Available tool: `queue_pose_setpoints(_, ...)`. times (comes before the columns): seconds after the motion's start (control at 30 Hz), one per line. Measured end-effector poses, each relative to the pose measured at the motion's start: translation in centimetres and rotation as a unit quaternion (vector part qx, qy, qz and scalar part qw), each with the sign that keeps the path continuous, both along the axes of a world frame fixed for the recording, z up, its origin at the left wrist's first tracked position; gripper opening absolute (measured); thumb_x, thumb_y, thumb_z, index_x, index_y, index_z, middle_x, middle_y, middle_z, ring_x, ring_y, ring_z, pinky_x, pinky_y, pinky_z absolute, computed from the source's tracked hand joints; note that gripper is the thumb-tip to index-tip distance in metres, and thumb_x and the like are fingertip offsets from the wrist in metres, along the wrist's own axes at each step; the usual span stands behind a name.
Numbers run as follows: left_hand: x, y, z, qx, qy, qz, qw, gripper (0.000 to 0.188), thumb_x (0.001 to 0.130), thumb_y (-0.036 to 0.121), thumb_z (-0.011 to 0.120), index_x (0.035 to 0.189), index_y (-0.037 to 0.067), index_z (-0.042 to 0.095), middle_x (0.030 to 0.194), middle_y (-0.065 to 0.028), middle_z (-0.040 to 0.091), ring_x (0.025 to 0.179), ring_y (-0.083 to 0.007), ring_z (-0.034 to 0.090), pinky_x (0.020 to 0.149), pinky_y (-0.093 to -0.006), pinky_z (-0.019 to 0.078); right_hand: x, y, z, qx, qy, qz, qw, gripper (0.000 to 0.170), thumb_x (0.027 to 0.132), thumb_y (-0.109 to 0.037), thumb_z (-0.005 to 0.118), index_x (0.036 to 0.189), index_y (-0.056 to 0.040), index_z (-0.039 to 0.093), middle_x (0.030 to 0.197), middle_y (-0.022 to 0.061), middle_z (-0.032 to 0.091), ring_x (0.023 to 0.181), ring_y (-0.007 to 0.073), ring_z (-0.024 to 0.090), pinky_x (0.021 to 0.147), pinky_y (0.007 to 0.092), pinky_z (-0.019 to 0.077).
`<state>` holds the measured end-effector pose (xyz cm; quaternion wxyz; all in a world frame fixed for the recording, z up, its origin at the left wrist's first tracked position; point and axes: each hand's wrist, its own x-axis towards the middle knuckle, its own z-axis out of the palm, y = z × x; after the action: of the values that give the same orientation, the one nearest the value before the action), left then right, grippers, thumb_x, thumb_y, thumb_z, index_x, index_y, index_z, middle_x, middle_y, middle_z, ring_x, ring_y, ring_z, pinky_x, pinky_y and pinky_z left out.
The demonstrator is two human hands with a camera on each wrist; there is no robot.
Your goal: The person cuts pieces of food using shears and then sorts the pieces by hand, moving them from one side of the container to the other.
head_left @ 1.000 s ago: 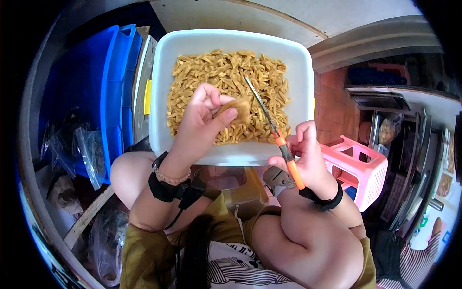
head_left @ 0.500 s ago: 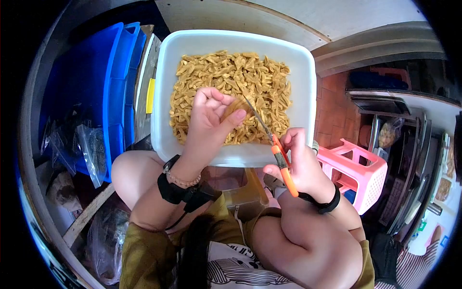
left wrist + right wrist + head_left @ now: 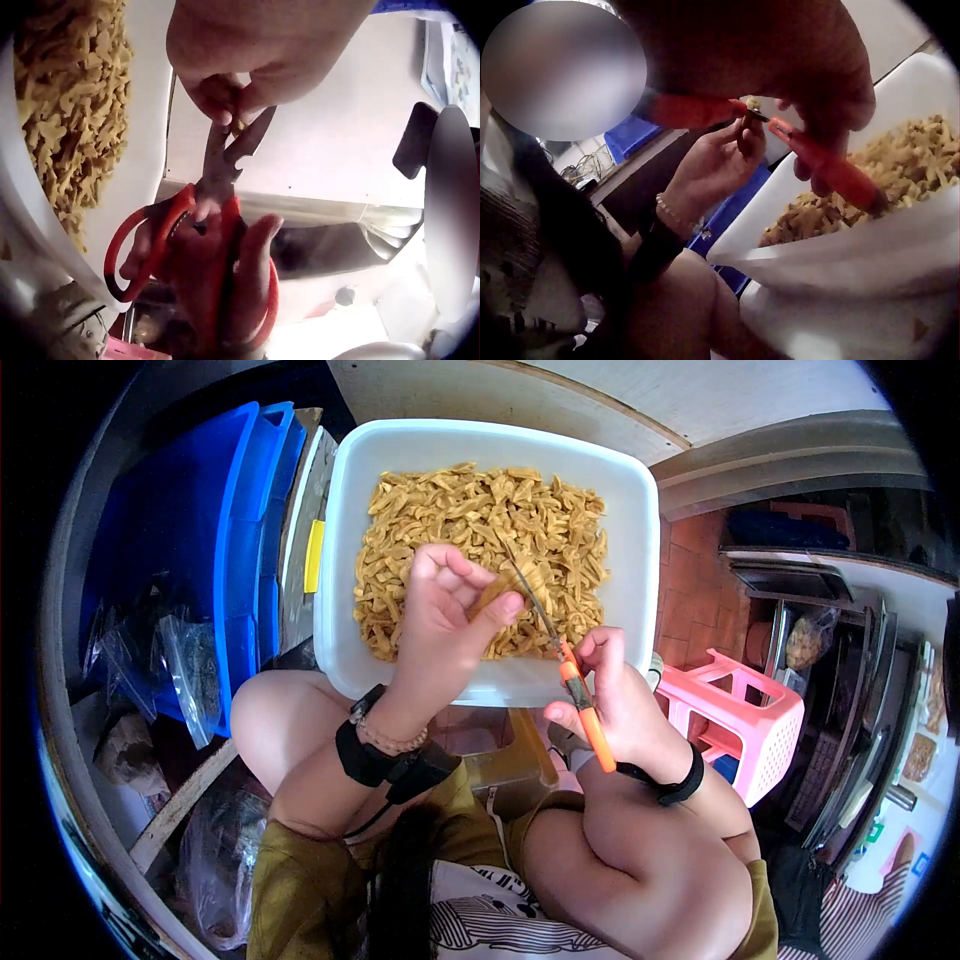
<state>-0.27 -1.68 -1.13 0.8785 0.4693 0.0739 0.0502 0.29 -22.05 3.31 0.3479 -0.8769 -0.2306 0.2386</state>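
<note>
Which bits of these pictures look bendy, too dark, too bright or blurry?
Head view: things bend near the edges, corners go black, but the tub looks bright; left wrist view: white glare near the bottom, plus a blurry oval at the right; right wrist view: the right hand is in shadow, and another blurry oval sits upper left.

Head view looks down; close wrist views share the scissors (image 3: 218, 177).

A white plastic tub (image 3: 632, 550) carries a broad, loose heap of yellowish-brown strips (image 3: 470, 510) across its bottom.
</note>
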Motion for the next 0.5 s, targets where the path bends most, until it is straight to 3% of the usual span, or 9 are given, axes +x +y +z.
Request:
queue_pose_setpoints(0.1, 0.2, 0.2, 0.4, 0.023, 0.012, -0.029, 0.999, 0.038, 0.084, -0.011, 0.061, 0.102, 0.008, 0.033, 0.099, -0.0073, 0.049, 0.094, -0.0121, 0.055, 0.079, -0.0241, 0.0499, 0.0, 0.0, -0.1, 0.017, -0.009, -0.005, 1.000, 0.071, 0.074, -0.049, 0.076, 0.102, -0.0020, 0.032, 0.071, 0.0136, 0.053, 0.058, 0.0313, 0.057, 0.054, 0.0373, 0.0463)
queue_pose_setpoints(0.27, 1.1, 1.7, 0.2, -0.004, 0.055, -0.015, 0.998, 0.037, 0.084, -0.006, 0.064, 0.101, 0.008, 0.034, 0.092, -0.0060, 0.054, 0.084, -0.0120, 0.059, 0.071, -0.0245, 0.0520, -0.5, 0.0, -0.7, 0.017, 0.010, -0.063, 0.998, 0.067, 0.070, -0.042, 0.082, 0.094, -0.0047, 0.032, 0.065, 0.0107, 0.047, 0.055, 0.0245, 0.054, 0.051, 0.0341, 0.0436)
queue_pose_setpoints(0.4, 1.1, 2.3, 0.2, -0.031, 0.061, -0.025, 0.997, 0.037, 0.084, -0.003, 0.066, 0.100, 0.008, 0.035, 0.089, -0.0056, 0.055, 0.081, -0.0114, 0.059, 0.068, -0.0244, 0.0519, -0.2, 0.2, 0.2, 0.003, 0.006, -0.049, 0.999, 0.066, 0.071, -0.041, 0.082, 0.095, -0.0044, 0.033, 0.067, 0.0099, 0.048, 0.056, 0.0231, 0.055, 0.051, 0.0332, 0.0440)
queue_pose_setpoints(0.5, 0.7, 2.0, 0.3, 0.019, 0.088, -0.096, 0.991, 0.039, 0.082, -0.003, 0.068, 0.099, 0.008, 0.035, 0.089, -0.0051, 0.054, 0.082, -0.0105, 0.058, 0.070, -0.0237, 0.0509, 0.1, 0.1, 0.4, 0.010, 0.012, -0.045, 0.999, 0.066, 0.072, -0.041, 0.081, 0.098, -0.0038, 0.033, 0.069, 0.0098, 0.049, 0.057, 0.0240, 0.055, 0.052, 0.0332, 0.0449)
